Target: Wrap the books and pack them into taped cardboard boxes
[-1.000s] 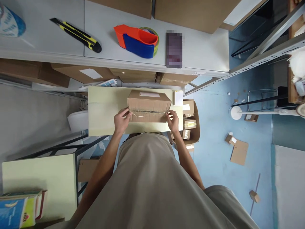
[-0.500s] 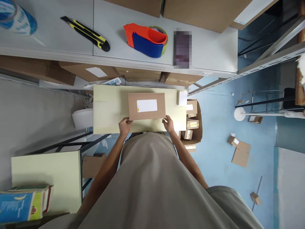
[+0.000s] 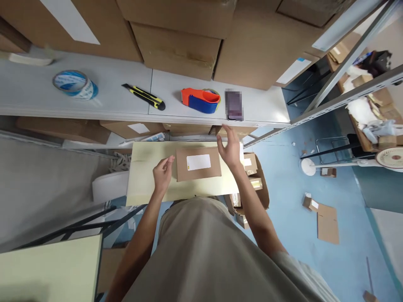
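Note:
A closed cardboard box (image 3: 182, 172) with a white label (image 3: 198, 162) lies on the pale yellow table (image 3: 145, 184) in front of me. My left hand (image 3: 162, 174) is raised just left of the box, its fingers drawn together, with nothing visible in them. Over the right end of the table my right hand (image 3: 229, 149) is lifted, thumb and fingers apart and holding nothing. Its fingertips are near the shelf's front edge, below a pixelated dark phone-like object (image 3: 234, 105). An orange and blue tape dispenser (image 3: 201, 100) sits left of that object.
On the grey shelf (image 3: 110, 98) are a yellow and black box cutter (image 3: 144, 96) and a blue and white tape roll (image 3: 75, 85). Large cartons (image 3: 182, 48) stand behind them. A carton of small boxes (image 3: 262, 184) is right of the table. A metal post (image 3: 333, 96) slants at the right.
Both hands have left the box's near corners. My right hand has moved forward towards the shelf and opened; my left has come up beside the box. The view has tilted up.

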Available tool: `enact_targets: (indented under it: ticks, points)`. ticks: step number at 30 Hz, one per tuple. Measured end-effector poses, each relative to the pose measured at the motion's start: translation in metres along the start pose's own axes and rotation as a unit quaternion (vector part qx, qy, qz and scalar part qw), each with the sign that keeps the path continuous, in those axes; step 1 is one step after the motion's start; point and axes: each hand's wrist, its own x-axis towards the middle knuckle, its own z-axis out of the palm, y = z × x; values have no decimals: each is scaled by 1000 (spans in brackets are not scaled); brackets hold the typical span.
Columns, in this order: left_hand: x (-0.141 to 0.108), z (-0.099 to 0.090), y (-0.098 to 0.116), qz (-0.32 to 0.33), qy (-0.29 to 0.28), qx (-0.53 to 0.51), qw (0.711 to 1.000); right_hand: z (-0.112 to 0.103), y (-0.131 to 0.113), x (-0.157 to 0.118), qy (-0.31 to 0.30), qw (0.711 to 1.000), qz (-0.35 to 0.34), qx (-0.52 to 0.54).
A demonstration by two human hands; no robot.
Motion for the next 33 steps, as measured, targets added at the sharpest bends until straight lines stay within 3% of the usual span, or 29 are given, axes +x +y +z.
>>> enact_targets:
  ticks: [3, 6, 9, 12, 15, 18, 21, 24, 27, 33]
  points:
    - [9, 9, 50, 72, -40, -29, 996, 21, -27, 82, -31, 993, -70, -87]
    - [6, 15, 83, 116, -77, -56, 989, 54, -19, 133, -68, 987, -84, -122]
    - [-3, 16, 91, 121, -98, -84, 984, 75, -1, 155, -66, 987, -96, -111]
    - [-14, 14, 83, 101, -111, -99, 984, 73, 3, 149, -54, 991, -84, -85]
    - [-26, 10, 67, 67, -124, -117, 983, 58, -9, 104, -57, 997, 2, -59]
    - [-43, 6, 48, 41, -119, -122, 985, 50, -34, 16, -89, 985, 123, 81]
    - [-65, 4, 26, 16, -117, -104, 988, 52, -64, -84, -147, 909, 254, 297]
    - [-89, 2, 7, -11, -155, -93, 983, 56, -88, -156, -122, 855, 352, 361]
    - [-106, 1, -1, -16, -210, -94, 973, 56, -97, -186, -102, 837, 399, 360]
    - [-117, 16, 9, 31, -264, -51, 963, 38, -75, -197, -108, 839, 400, 352]
